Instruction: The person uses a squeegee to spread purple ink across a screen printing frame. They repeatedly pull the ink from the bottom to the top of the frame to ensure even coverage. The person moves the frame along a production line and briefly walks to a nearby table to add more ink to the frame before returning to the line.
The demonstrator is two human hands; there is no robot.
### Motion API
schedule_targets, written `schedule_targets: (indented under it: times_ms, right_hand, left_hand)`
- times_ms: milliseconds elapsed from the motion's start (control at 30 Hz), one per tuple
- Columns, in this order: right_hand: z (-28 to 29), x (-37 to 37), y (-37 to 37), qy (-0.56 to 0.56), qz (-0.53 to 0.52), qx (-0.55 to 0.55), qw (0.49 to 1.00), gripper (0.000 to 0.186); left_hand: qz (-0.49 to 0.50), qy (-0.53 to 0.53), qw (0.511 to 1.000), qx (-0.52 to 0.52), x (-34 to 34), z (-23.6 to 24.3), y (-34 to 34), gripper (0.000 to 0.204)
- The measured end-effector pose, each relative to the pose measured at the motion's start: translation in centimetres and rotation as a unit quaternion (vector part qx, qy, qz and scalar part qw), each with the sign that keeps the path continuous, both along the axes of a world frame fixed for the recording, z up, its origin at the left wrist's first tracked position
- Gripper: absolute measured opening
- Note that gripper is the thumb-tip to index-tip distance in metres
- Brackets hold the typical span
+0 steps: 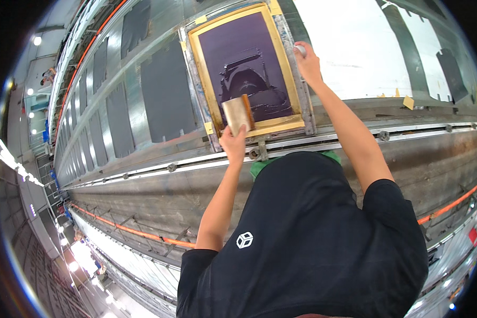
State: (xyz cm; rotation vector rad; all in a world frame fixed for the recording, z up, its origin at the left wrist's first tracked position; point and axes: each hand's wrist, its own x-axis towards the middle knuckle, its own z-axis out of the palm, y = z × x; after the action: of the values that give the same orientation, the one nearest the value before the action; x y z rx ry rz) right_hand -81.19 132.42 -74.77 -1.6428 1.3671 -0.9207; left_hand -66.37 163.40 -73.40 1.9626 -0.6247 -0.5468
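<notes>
A screen-printing frame with yellow-taped edges lies on the long table in front of me. Dark, wet ink is smeared over its purple mesh, thickest in the middle and near part. My left hand grips a squeegee with a pale wooden handle, tilted over the frame's near left corner. Brownish orange shows along the squeegee's right edge. At the frame's far right side, my right hand is closed around a small white rounded knob; whether it is fixed to the frame cannot be seen.
Dark grey fabric panels lie along the table to the left. White panels lie to the right, with a yellow tape scrap near their edge. A metal rail runs along the table's near side, between the frame and my body.
</notes>
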Motion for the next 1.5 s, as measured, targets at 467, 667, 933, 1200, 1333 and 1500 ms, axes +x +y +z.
schedule_targets:
  times_ms: [467, 667, 933, 1200, 1333, 1500]
  right_hand:
    - [1.0, 0.3, 0.1, -0.015, 0.013, 0.037, 0.999, 0.031]
    - [0.4, 0.5, 0.2, -0.03, 0.005, 0.031, 0.999, 0.031]
    - [-0.3, 0.6, 0.3, -0.022, -0.005, 0.021, 1.0, 0.032]
    - [0.6, 0.4, 0.5, -0.032, 0.004, 0.027, 0.999, 0.03]
    - [0.7, 0.6, 0.6, -0.033, 0.004, 0.026, 0.999, 0.029]
    - [0.3, 0.5, 0.2, -0.034, 0.017, 0.022, 0.999, 0.031]
  left_hand:
    - [0.004, -0.112, 0.994, -0.007, -0.6, 1.6, -1.2, 0.022]
    - [-0.041, -0.28, 0.958, 0.053, 3.5, 0.9, 2.0, 0.028]
    - [-0.323, -0.31, 0.894, 0.0, -1.6, 1.9, -3.4, 0.05]
    - [-0.547, -0.277, 0.789, 0.022, 0.8, 5.7, -11.5, 0.047]
    - [-0.611, -0.267, 0.745, 0.019, 0.3, 5.5, -13.0, 0.045]
    - [-0.631, -0.312, 0.71, 0.008, 4.7, 4.6, -11.9, 0.038]
